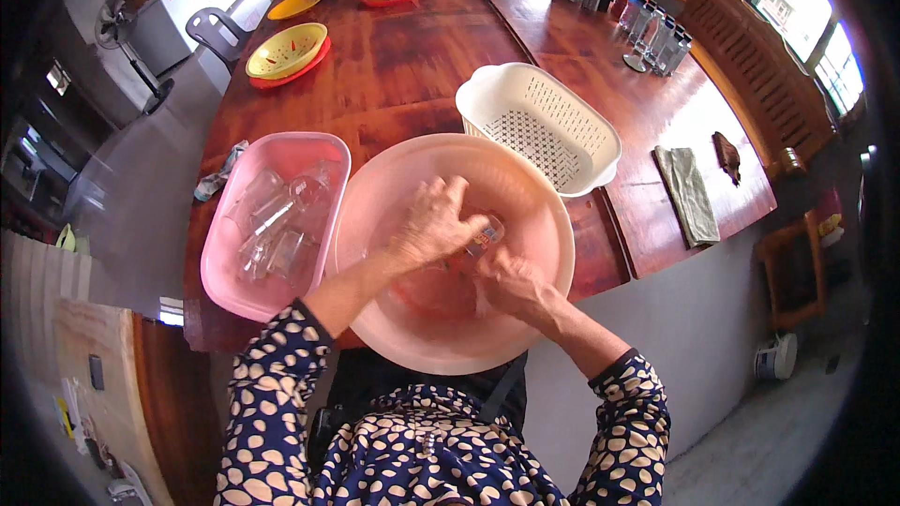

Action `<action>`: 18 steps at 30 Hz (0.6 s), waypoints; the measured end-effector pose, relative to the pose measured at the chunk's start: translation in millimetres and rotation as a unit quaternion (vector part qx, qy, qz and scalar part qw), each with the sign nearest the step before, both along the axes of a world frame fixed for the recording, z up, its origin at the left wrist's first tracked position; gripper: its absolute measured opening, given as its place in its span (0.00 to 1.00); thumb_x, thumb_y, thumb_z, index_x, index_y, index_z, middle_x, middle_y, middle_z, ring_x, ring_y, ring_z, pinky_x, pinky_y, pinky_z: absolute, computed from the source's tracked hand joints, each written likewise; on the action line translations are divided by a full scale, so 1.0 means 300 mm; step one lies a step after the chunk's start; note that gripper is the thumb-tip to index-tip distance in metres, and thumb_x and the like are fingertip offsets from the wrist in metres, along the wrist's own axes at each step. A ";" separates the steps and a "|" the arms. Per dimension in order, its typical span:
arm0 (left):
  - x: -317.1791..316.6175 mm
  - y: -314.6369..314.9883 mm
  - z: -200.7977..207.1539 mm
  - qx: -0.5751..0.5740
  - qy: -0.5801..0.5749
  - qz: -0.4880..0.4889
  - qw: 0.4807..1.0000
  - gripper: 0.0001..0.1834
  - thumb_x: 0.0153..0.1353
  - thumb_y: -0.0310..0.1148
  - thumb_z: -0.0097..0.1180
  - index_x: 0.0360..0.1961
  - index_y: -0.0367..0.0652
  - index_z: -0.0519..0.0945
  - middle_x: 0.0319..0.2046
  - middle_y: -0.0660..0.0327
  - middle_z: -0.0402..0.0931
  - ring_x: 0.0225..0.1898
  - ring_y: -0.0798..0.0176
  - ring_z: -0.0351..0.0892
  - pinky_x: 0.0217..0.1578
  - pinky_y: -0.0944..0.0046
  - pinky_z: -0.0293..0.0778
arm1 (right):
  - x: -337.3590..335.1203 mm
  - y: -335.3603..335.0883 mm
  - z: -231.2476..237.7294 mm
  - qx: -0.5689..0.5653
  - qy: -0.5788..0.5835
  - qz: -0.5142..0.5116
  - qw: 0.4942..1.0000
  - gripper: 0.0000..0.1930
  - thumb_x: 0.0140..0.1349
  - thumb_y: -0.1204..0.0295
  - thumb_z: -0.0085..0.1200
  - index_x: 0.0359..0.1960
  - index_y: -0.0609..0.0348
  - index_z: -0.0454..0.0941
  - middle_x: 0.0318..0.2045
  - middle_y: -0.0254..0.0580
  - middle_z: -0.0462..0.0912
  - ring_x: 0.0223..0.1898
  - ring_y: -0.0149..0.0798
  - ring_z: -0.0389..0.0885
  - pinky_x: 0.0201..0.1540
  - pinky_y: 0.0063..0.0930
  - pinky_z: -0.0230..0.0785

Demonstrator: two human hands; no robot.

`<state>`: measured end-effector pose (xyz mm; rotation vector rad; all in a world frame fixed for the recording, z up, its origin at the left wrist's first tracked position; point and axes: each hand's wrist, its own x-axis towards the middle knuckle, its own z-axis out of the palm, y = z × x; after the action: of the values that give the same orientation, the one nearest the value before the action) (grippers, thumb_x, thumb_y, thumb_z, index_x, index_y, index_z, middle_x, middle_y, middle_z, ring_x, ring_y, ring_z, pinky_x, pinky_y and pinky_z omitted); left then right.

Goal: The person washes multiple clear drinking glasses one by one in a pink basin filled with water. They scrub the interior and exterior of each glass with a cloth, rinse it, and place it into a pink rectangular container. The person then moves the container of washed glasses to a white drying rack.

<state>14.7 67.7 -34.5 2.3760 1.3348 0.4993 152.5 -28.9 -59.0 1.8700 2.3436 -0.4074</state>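
Observation:
A wide pale-pink basin [375, 323] stands in front of me at the table's near edge, and both my hands are inside it. My left hand [433, 222] grips a small clear glass [485, 236] with a printed patch on its side, thumb against it. My right hand [516, 283] is closed at the near side of that glass, fingers curled downward; what lies in them is hidden. To the left of the basin, a pink rectangular tub [217, 262] holds several clear glasses [281, 234], lying on their sides.
Behind the basin sits a cream perforated basket [483, 94]. Rightward lie a folded grey-green cloth [687, 197] and a brown object [727, 157]. Several glass bottles [656, 37] stand farther back. A yellow colander [286, 52] on a red plate is at far left.

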 end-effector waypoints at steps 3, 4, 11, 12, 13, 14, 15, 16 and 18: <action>0.083 -0.013 -0.095 -0.097 0.089 -0.041 0.990 0.38 0.48 0.50 0.61 0.58 0.43 0.64 0.48 0.41 0.71 0.52 0.38 0.69 0.54 0.45 0.65 | 0.031 -0.073 -0.200 0.109 0.158 0.144 0.971 0.15 0.53 0.67 0.51 0.42 0.56 0.79 0.41 0.51 0.76 0.42 0.50 0.79 0.40 0.42 0.76; 0.089 -0.017 -0.111 -0.126 0.109 -0.054 0.985 0.40 0.47 0.48 0.62 0.59 0.44 0.62 0.48 0.41 0.70 0.52 0.37 0.69 0.54 0.45 0.65 | 0.018 -0.075 -0.152 0.072 0.121 0.167 0.976 0.15 0.53 0.68 0.52 0.42 0.56 0.79 0.41 0.52 0.75 0.45 0.51 0.78 0.41 0.43 0.75; 0.078 0.013 -0.195 -0.439 -0.182 0.030 0.880 0.39 0.49 0.38 0.57 0.62 0.49 0.54 0.50 0.49 0.70 0.40 0.47 0.78 0.35 0.48 0.78 | 0.099 0.010 0.037 0.037 0.148 -0.048 0.987 0.15 0.52 0.75 0.54 0.44 0.54 0.78 0.39 0.50 0.75 0.49 0.51 0.73 0.47 0.38 0.72; 0.060 0.012 -0.177 -0.500 -0.252 0.064 0.826 0.39 0.49 0.36 0.57 0.62 0.49 0.55 0.47 0.51 0.71 0.38 0.52 0.79 0.29 0.53 0.77 | 0.087 -0.014 0.101 0.093 0.232 -0.077 0.965 0.15 0.53 0.77 0.54 0.45 0.55 0.77 0.41 0.49 0.75 0.48 0.50 0.73 0.48 0.37 0.70; 0.037 0.013 -0.168 -0.555 -0.319 0.098 0.762 0.39 0.49 0.34 0.57 0.63 0.48 0.55 0.45 0.53 0.71 0.35 0.58 0.79 0.22 0.59 0.76 | 0.073 -0.023 0.132 0.147 0.315 -0.103 0.932 0.15 0.53 0.78 0.53 0.45 0.56 0.77 0.43 0.48 0.74 0.47 0.49 0.73 0.49 0.35 0.68; 0.032 0.009 -0.152 -0.605 -0.379 0.124 0.689 0.39 0.49 0.32 0.57 0.63 0.47 0.56 0.42 0.54 0.72 0.33 0.63 0.79 0.15 0.64 0.75 | 0.055 -0.029 0.136 0.189 0.356 -0.110 0.908 0.16 0.53 0.80 0.53 0.45 0.56 0.77 0.43 0.47 0.74 0.47 0.48 0.73 0.49 0.35 0.69; 0.021 -0.019 -0.116 -0.597 -0.413 0.092 0.681 0.29 0.58 0.43 0.49 0.60 0.49 0.60 0.44 0.57 0.70 0.37 0.60 0.77 0.32 0.60 0.78 | 0.016 -0.027 0.136 0.228 0.399 -0.114 0.881 0.17 0.53 0.81 0.53 0.46 0.56 0.77 0.43 0.47 0.74 0.47 0.48 0.73 0.49 0.35 0.69; 0.010 -0.030 -0.128 -0.373 -0.421 -0.017 0.827 0.27 0.59 0.44 0.48 0.58 0.49 0.62 0.44 0.59 0.70 0.37 0.62 0.76 0.34 0.61 0.77 | -0.026 -0.026 0.135 0.265 0.441 -0.117 0.849 0.17 0.52 0.82 0.53 0.46 0.55 0.76 0.43 0.47 0.73 0.47 0.48 0.73 0.49 0.35 0.69; -0.013 -0.048 -0.172 0.149 -0.335 -0.224 0.903 0.24 0.61 0.46 0.46 0.56 0.48 0.65 0.43 0.61 0.69 0.39 0.66 0.74 0.39 0.64 0.76 | -0.113 -0.015 0.115 0.248 0.507 -0.131 0.815 0.21 0.51 0.85 0.53 0.48 0.54 0.76 0.43 0.48 0.71 0.47 0.48 0.73 0.49 0.36 0.70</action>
<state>10.9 53.2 -86.2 2.2869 0.4123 1.2925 118.7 -33.5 -24.5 2.7114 3.0176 -1.1742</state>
